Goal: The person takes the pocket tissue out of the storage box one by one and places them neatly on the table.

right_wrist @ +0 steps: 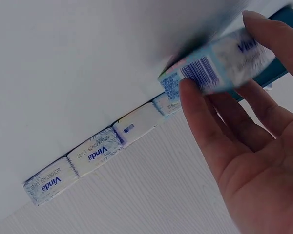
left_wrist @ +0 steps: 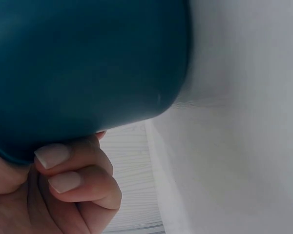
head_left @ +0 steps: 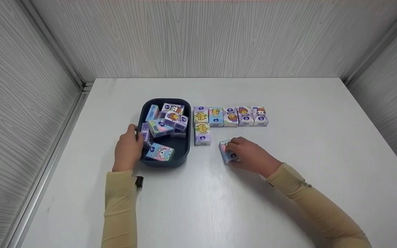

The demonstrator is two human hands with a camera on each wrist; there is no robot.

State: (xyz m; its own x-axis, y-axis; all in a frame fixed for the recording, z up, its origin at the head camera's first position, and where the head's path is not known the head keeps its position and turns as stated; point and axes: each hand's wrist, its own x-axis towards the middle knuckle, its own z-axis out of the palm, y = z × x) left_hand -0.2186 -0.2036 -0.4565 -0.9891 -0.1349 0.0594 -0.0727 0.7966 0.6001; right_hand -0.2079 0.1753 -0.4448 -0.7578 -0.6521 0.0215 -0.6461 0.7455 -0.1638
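Observation:
My left hand (head_left: 128, 148) grips the left side of a dark blue rectangular bin (head_left: 182, 147), thumb at the rim and fingers bent against the outer wall (left_wrist: 112, 63). Inside the bin several tissue packs (head_left: 160, 152) with cartoon prints lie jumbled. To the right, my right hand (head_left: 253, 156) pinches a light blue tissue pack (right_wrist: 200, 73) between thumb and fingers, low over the table. Its barcode side shows in the right wrist view. That pack is tilted and stands apart from the others, in front of the row.
A row of several tissue packs (head_left: 230, 117) runs rightward from the bin's right side. One purple and yellow pack (head_left: 202, 134) sits in front of the row's left end. A white table (head_left: 198, 213) holds everything, with wood-grain panels (head_left: 212, 38) behind and at both sides.

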